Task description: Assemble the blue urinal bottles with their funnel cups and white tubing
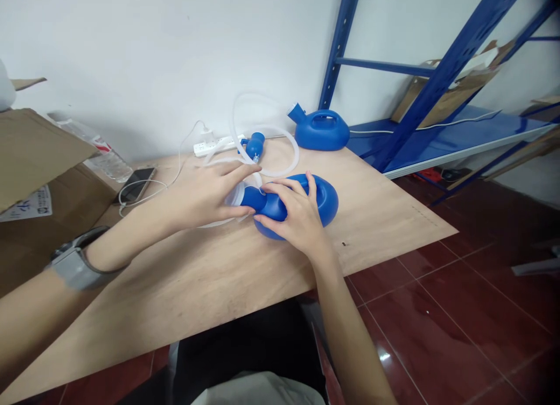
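A blue plastic bottle with a loop handle (329,202) lies on the wooden table (196,276), its neck pointing left. My right hand (300,212) is wrapped over its body, thumb on the near side and fingers over the top. At the neck, my left hand (214,195) has its thumb and fingers around the clear, whitish rim (237,194). Part of the rim is hidden behind that hand. Behind my hands, a coiled clear tube (297,154) joins a small blue fitting (255,145).
A second blue bottle (322,131) stands at the table's back right. A white power strip (219,145), a phone (137,183), a plastic water bottle (111,160) and a cardboard box (39,154) are at the left. Blue metal shelving (406,154) rises at the right.
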Available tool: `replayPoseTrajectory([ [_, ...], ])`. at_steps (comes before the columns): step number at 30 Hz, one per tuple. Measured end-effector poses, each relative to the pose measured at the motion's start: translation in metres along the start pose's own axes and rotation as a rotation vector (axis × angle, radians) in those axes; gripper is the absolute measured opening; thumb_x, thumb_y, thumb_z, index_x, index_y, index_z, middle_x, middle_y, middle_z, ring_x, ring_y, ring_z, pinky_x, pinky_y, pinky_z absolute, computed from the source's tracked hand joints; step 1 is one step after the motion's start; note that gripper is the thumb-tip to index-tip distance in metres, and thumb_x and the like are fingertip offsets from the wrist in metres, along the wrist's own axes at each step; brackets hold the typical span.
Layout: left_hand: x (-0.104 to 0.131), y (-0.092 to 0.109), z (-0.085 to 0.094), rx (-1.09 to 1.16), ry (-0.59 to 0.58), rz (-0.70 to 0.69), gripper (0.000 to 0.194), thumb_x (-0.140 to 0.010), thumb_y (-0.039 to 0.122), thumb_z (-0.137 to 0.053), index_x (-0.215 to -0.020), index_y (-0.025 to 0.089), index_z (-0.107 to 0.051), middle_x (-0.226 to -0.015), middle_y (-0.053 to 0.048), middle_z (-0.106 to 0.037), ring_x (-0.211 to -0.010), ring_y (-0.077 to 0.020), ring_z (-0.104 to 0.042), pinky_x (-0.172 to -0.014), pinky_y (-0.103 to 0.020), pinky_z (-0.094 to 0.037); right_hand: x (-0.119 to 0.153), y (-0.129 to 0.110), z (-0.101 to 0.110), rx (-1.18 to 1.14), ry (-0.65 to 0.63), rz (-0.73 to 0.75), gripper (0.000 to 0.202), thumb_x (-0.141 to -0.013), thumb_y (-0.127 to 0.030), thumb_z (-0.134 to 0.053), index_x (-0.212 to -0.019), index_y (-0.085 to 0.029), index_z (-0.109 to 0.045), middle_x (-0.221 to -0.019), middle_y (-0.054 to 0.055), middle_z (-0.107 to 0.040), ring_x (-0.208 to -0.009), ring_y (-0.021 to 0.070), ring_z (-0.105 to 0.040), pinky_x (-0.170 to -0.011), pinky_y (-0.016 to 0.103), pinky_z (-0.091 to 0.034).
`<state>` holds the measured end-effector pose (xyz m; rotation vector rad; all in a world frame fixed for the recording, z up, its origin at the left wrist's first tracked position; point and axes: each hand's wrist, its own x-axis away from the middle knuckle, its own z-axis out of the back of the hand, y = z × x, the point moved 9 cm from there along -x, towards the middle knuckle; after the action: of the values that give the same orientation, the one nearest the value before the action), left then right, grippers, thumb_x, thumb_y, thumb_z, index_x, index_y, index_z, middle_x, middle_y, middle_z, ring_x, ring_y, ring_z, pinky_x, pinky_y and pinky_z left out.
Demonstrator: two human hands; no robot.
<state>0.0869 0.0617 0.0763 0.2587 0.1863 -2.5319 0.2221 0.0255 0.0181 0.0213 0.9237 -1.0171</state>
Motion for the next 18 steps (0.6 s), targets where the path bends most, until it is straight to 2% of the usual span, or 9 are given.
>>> replayPoseTrajectory([
  [2, 0.012, 0.011, 0.012, -0.132, 0.147, -0.083, 0.055, -0.103, 0.051, -0.064, -0.149, 0.021, -0.056, -0.146, -0.018, -0.067, -0.136, -0.0386, -0.063, -0.109, -0.051, -0.052, 0.001, 0.003, 0.001, 0.018, -0.016, 0.004, 0.04, -0.099, -0.043, -0.072, -0.136, -0.029, -0.067, -0.136, 0.004, -0.077, -0.134, 0.0294, -0.065, -0.137, 0.065, -0.009],
  [4, 0.032, 0.028, 0.021, -0.278, 0.31, -0.211, 0.039, -0.105, 0.038, -0.065, -0.14, 0.022, -0.06, -0.143, -0.015, -0.07, -0.135, -0.0359, -0.064, -0.112, -0.054, -0.05, 0.002, 0.008, 0.004, 0.046, -0.029, -0.002, 0.038, -0.101, -0.041, -0.068, -0.137, -0.028, -0.067, -0.136, 0.004, -0.077, -0.136, 0.0305, -0.064, -0.136, 0.067, -0.01],
  [6, 0.054, 0.044, 0.021, -0.389, 0.43, -0.335, 0.025, -0.102, 0.021, -0.067, -0.127, 0.022, -0.064, -0.129, -0.011, -0.076, -0.124, -0.0303, -0.07, -0.106, -0.051, -0.053, 0.002, 0.014, 0.007, 0.073, -0.028, -0.014, 0.037, -0.102, -0.041, -0.067, -0.137, -0.028, -0.068, -0.136, 0.004, -0.077, -0.137, 0.0313, -0.063, -0.136, 0.067, -0.01],
  [7, 0.064, 0.05, 0.017, -0.421, 0.448, -0.388, 0.02, -0.101, 0.014, -0.067, -0.12, 0.021, -0.066, -0.118, -0.009, -0.078, -0.115, -0.0272, -0.072, -0.1, -0.046, -0.055, 0.003, 0.016, 0.009, 0.08, -0.026, -0.017, 0.038, -0.102, -0.041, -0.067, -0.138, -0.028, -0.068, -0.137, 0.003, -0.077, -0.137, 0.0314, -0.063, -0.136, 0.067, -0.009],
  [10, 0.081, 0.058, -0.011, -0.483, 0.349, -0.462, 0.016, -0.101, 0.005, -0.06, -0.102, 0.018, -0.068, -0.091, -0.004, -0.076, -0.084, -0.0189, -0.071, -0.071, -0.032, -0.052, 0.003, 0.019, 0.014, 0.072, -0.018, -0.012, 0.038, -0.102, -0.042, -0.067, -0.137, -0.028, -0.068, -0.137, 0.004, -0.077, -0.136, 0.031, -0.064, -0.137, 0.066, -0.008],
  [13, 0.083, 0.051, -0.046, -0.496, 0.175, -0.374, 0.021, -0.102, 0.004, -0.053, -0.097, 0.015, -0.07, -0.088, -0.005, -0.075, -0.068, -0.0168, -0.065, -0.058, -0.031, -0.047, 0.005, 0.022, 0.017, 0.069, -0.026, -0.013, 0.038, -0.103, -0.043, -0.066, -0.137, -0.028, -0.068, -0.137, 0.005, -0.076, -0.137, 0.031, -0.063, -0.136, 0.066, -0.008],
  [14, 0.083, 0.046, -0.056, -0.488, 0.145, -0.319, 0.019, -0.103, 0.007, -0.054, -0.099, 0.015, -0.071, -0.092, -0.006, -0.077, -0.07, -0.018, -0.067, -0.059, -0.032, -0.048, 0.005, 0.023, 0.018, 0.074, -0.03, -0.014, 0.038, -0.103, -0.044, -0.065, -0.138, -0.028, -0.067, -0.137, 0.005, -0.076, -0.137, 0.0311, -0.063, -0.136, 0.067, -0.008],
  [16, 0.081, 0.035, -0.069, -0.448, 0.132, -0.2, 0.018, -0.105, 0.016, -0.056, -0.112, 0.014, -0.073, -0.109, -0.012, -0.079, -0.087, -0.0233, -0.074, -0.068, -0.034, -0.054, 0.007, 0.027, 0.02, 0.092, -0.038, -0.02, 0.038, -0.104, -0.044, -0.063, -0.139, -0.029, -0.067, -0.138, 0.005, -0.075, -0.138, 0.0315, -0.063, -0.136, 0.068, -0.009],
  [18, 0.078, 0.024, -0.079, -0.386, 0.123, -0.09, 0.027, -0.106, 0.024, -0.057, -0.127, 0.014, -0.07, -0.126, -0.016, -0.076, -0.106, -0.0289, -0.075, -0.078, -0.038, -0.057, 0.009, 0.033, 0.023, 0.113, -0.037, -0.03, 0.039, -0.105, -0.046, -0.061, -0.139, -0.029, -0.066, -0.138, 0.006, -0.075, -0.138, 0.0326, -0.063, -0.135, 0.069, -0.01],
])
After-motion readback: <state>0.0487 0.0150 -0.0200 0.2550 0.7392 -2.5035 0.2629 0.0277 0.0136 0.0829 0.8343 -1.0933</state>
